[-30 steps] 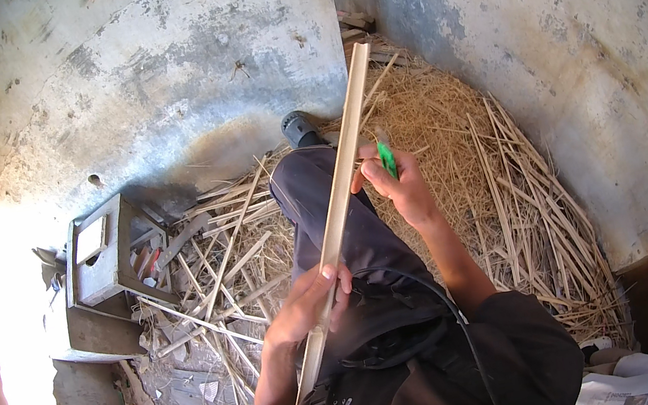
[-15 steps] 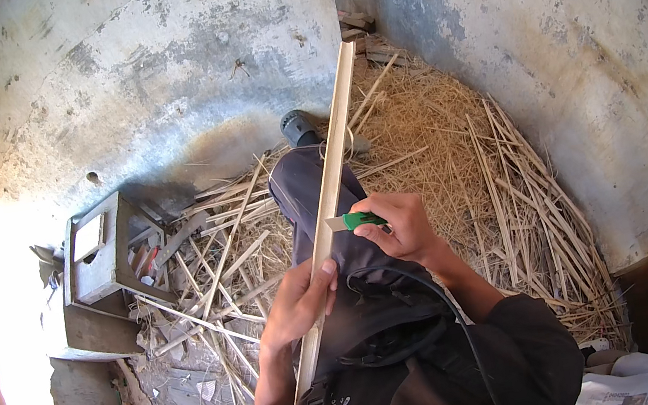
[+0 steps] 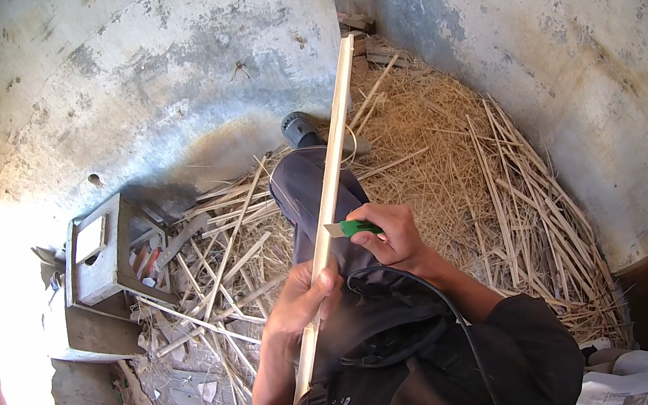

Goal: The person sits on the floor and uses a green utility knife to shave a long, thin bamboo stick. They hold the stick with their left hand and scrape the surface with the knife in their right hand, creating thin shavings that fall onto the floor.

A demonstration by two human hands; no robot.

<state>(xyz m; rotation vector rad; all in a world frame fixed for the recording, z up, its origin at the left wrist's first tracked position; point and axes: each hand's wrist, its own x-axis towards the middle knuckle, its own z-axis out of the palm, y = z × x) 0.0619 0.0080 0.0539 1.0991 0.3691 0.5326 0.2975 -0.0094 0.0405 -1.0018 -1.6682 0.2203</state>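
Well left of the left hand (image 3: pixel 298 300) is a boxy grey stand (image 3: pixel 102 257), with loose slats (image 3: pixel 229 254) nearer. That hand is closed around a long pale wooden strip (image 3: pixel 333 169), slanting up beyond it. Just right, the right hand (image 3: pixel 393 236) grips a green-handled utility knife (image 3: pixel 351 228), blade at the strip's edge. Straw (image 3: pixel 435 135) spreads beyond this hand; piled sticks (image 3: pixel 550 227) lie farther right.

Fingers (image 3: pixel 380 214) curled, the left hand (image 3: pixel 297 299) sits lower in view than the right hand (image 3: pixel 393 234), both forearms (image 3: pixel 464 285) angled inward.
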